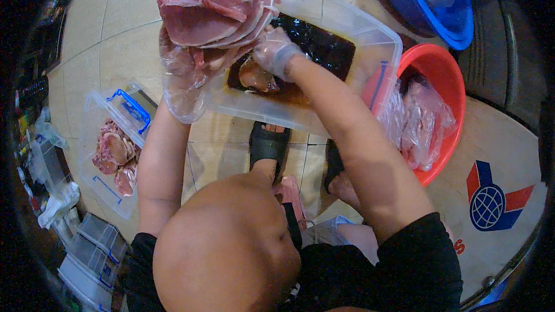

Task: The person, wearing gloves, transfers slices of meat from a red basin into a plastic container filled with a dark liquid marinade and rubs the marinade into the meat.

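Observation:
My left hand (pixel 184 69), in a clear plastic glove, holds up a stack of raw meat slices (pixel 208 13) at the left end of a clear plastic tub (pixel 368 30). Dark liquid (pixel 325 43) covers part of the tub's bottom. My right hand (pixel 275 50), gloved too, is over the liquid beside the stack, its fingers bent. Whether it grips a slice is partly hidden. Just below it, a wet piece of meat (pixel 258 76) lies in the liquid.
On the left, a clear box (pixel 130 208) with a blue handle holds more raw meat (pixel 115 151). At right stand a red basin (pixel 457 112) with plastic-wrapped contents (pixel 422 125) and a blue basin (pixel 461 30). My sandalled feet (pixel 269 143) are below the tub.

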`<state>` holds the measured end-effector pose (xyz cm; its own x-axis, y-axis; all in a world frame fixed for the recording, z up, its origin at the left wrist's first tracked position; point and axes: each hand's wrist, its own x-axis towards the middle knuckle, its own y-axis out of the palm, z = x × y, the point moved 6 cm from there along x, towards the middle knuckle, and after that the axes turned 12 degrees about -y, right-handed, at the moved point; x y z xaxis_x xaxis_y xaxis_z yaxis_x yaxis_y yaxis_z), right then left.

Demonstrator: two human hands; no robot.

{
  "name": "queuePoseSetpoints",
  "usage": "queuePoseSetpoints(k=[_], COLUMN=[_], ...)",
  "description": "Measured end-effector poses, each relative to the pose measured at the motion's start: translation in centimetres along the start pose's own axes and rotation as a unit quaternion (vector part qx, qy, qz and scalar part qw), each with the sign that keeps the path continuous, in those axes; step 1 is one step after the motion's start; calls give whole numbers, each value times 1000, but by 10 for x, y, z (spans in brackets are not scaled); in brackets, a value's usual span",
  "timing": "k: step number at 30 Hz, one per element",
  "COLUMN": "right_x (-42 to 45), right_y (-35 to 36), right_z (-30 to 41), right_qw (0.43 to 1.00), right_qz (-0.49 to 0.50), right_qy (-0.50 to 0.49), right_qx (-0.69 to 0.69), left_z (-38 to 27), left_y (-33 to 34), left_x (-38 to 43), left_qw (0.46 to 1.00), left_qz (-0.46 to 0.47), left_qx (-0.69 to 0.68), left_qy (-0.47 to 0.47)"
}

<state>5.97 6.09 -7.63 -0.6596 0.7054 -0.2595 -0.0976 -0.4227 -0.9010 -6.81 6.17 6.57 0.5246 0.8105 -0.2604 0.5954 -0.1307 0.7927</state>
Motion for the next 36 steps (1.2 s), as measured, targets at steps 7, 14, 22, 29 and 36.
queuePoseSetpoints(k=[7,14,22,29,36], right_x=[-60,-86,-64,-34,-40], right_y=[0,-14,40,58,-35], right_z=[-62,-65,2,-10,8], right_qw=[990,979,984,992,936], right_qz=[1,89,38,96,-11], right_qy=[96,180,-150,-43,49], right_qx=[-99,24,-90,-67,349], left_z=[1,-3,-2,0,-2], left_y=[3,-8,-3,-7,-13], left_x=[7,8,21,16,8], left_qw=[1000,998,997,997,998], left_qz=[-3,-31,-29,-32,-29], left_qx=[6,18,25,26,21], left_qy=[16,54,69,64,46])
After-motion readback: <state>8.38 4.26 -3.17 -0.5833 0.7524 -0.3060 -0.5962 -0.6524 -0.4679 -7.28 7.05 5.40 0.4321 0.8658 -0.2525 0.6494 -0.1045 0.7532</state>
